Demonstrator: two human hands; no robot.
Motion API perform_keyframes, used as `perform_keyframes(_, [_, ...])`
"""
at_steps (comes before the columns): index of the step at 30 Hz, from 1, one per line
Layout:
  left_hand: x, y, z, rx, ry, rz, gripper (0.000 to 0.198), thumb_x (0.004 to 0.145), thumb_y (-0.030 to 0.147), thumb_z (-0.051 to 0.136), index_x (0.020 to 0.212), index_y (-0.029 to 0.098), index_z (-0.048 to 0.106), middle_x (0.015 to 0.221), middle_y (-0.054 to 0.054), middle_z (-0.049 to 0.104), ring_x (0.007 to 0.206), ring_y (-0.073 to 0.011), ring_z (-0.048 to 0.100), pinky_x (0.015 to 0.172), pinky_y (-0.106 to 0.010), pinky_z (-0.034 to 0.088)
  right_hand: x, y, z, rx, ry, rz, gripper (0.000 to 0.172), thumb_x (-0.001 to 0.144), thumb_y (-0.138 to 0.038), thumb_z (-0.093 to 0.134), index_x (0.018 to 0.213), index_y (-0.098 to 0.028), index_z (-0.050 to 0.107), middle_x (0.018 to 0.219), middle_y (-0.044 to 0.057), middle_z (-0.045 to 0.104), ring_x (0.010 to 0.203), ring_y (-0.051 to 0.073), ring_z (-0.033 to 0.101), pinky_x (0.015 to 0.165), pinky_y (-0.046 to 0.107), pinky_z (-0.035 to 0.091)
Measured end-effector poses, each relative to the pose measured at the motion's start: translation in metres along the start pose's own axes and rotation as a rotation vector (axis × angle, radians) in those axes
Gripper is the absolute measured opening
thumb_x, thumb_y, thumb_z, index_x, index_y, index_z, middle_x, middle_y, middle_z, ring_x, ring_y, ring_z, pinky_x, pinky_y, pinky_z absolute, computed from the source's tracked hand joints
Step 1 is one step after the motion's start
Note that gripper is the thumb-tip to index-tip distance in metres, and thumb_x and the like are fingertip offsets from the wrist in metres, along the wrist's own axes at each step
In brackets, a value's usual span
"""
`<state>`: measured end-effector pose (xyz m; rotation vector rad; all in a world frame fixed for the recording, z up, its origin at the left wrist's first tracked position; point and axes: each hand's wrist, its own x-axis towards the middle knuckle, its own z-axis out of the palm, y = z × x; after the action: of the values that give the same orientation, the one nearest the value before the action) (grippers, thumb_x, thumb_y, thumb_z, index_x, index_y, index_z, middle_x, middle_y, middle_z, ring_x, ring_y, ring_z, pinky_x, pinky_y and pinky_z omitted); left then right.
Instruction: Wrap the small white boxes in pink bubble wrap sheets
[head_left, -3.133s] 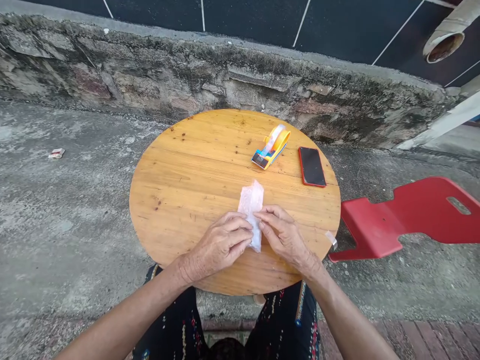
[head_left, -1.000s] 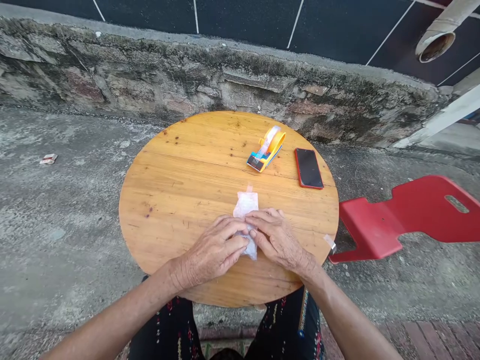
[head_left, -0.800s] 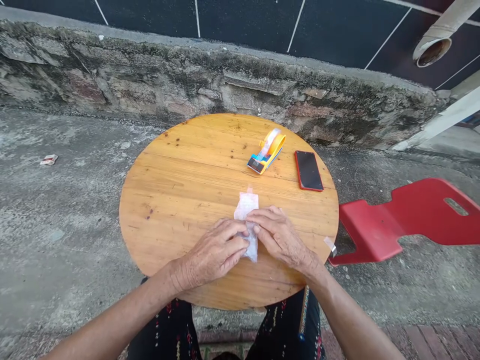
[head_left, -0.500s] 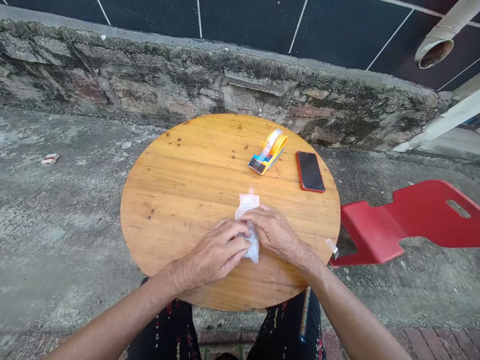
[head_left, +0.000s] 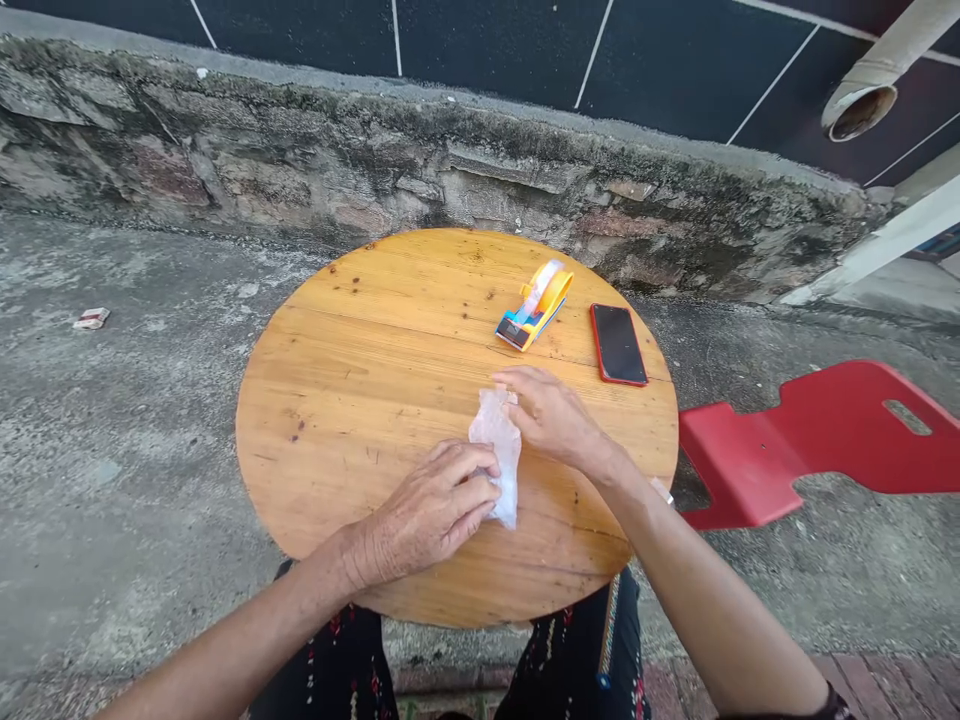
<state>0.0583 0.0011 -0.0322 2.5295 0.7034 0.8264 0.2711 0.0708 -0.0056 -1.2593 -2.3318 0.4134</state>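
Observation:
A small packet wrapped in whitish translucent plastic [head_left: 501,445] lies lengthwise on the round wooden table. My left hand [head_left: 442,500] rests on its lower left side, the curled fingers holding it against the wood. At the packet's far end is my right hand [head_left: 551,415], its fingers stretched out and the thumb apart from them, touching the upper edge of the plastic. What the wrapping contains cannot be made out. Beyond the hands stands a yellow and blue tape dispenser [head_left: 534,305] with a roll of clear tape.
To the right on the table [head_left: 360,370] lies a phone [head_left: 619,344] in a red case. A bit of tape [head_left: 661,490] sticks to the right edge, partly behind my forearm. A red chair [head_left: 817,440] stands at the right; a stone wall [head_left: 375,170] runs behind.
My right hand has moved from the middle of the packet up to its far end, and its fingers have spread. More of the plastic shows. The left hand keeps its place.

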Motion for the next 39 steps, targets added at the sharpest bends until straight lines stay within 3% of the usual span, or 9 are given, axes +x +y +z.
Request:
perform_keyframes(2, [0.000,0.000,0.000,0.005,0.006,-0.004,0.011,0.091,0.012,0.051,0.095,0.018,0.059,0.110,-0.007,0.057,0.115,-0.0218,0.051,0.098,-0.039,0.043,0.013,0.003,0.004,-0.044,-0.077,-0.031,0.047,0.082,-0.012,0.051,0.129,-0.015,0.055,0.124,0.011,0.064,0.115,0.024,0.056,0.099,0.042,0.042])
perform_keyframes(5, [0.001,0.001,-0.001,0.015,-0.006,-0.001,0.011,0.091,0.013,0.051,0.096,0.018,0.060,0.109,-0.007,0.058,0.114,-0.0214,0.052,0.098,-0.039,0.044,0.022,0.007,0.007,-0.077,-0.131,-0.010,0.039,0.082,-0.014,0.053,0.120,-0.017,0.062,0.113,0.008,0.070,0.105,0.023,0.059,0.094,0.041,0.042])
perform_keyframes(11, [0.001,0.001,-0.001,-0.006,-0.004,0.002,0.012,0.090,0.012,0.051,0.097,0.018,0.059,0.109,-0.007,0.057,0.117,-0.0219,0.051,0.101,-0.039,0.041,0.020,0.012,0.003,-0.039,-0.076,0.002,0.024,0.081,-0.015,0.056,0.102,-0.020,0.068,0.091,0.003,0.071,0.088,0.020,0.058,0.082,0.035,0.039])
perform_keyframes(17, [0.001,-0.001,-0.001,-0.016,-0.030,-0.008,0.011,0.092,0.012,0.050,0.096,0.018,0.058,0.111,-0.007,0.056,0.117,-0.0212,0.050,0.099,-0.038,0.041,0.020,0.008,0.002,-0.061,-0.069,0.092,0.015,0.081,-0.015,0.057,0.092,-0.020,0.067,0.082,0.001,0.069,0.085,0.020,0.058,0.077,0.033,0.036])
perform_keyframes(28, [0.004,0.000,-0.005,-0.032,-0.063,-0.053,0.011,0.093,0.016,0.049,0.094,0.018,0.059,0.110,-0.006,0.057,0.101,-0.0188,0.053,0.090,-0.035,0.043,0.012,0.003,0.016,-0.266,-0.051,0.089,0.023,0.080,-0.012,0.058,0.099,-0.020,0.067,0.092,0.005,0.072,0.090,0.024,0.057,0.077,0.037,0.034])
perform_keyframes(31, [0.004,0.000,-0.005,-0.042,-0.080,-0.069,0.012,0.093,0.016,0.048,0.093,0.018,0.059,0.111,-0.005,0.056,0.103,-0.0189,0.052,0.091,-0.035,0.042,0.005,0.000,0.014,-0.320,0.012,0.049,0.025,0.080,-0.013,0.061,0.103,-0.020,0.068,0.104,0.007,0.069,0.095,0.026,0.055,0.078,0.038,0.034])
perform_keyframes(34, [0.005,0.000,-0.006,-0.056,-0.096,-0.082,0.012,0.093,0.017,0.048,0.093,0.019,0.060,0.112,-0.005,0.055,0.103,-0.0187,0.052,0.092,-0.034,0.042,-0.007,-0.007,0.008,-0.307,0.059,-0.008,0.018,0.085,-0.016,0.059,0.099,-0.022,0.070,0.103,0.006,0.067,0.092,0.023,0.055,0.077,0.035,0.036])
perform_keyframes(39, [0.005,0.001,-0.007,-0.066,-0.085,-0.075,0.011,0.092,0.015,0.049,0.093,0.018,0.060,0.110,-0.005,0.055,0.105,-0.0187,0.051,0.094,-0.033,0.043,-0.019,-0.011,0.007,-0.273,-0.149,-0.103,0.012,0.090,-0.022,0.058,0.091,-0.022,0.071,0.093,0.004,0.067,0.088,0.020,0.056,0.079,0.033,0.038])
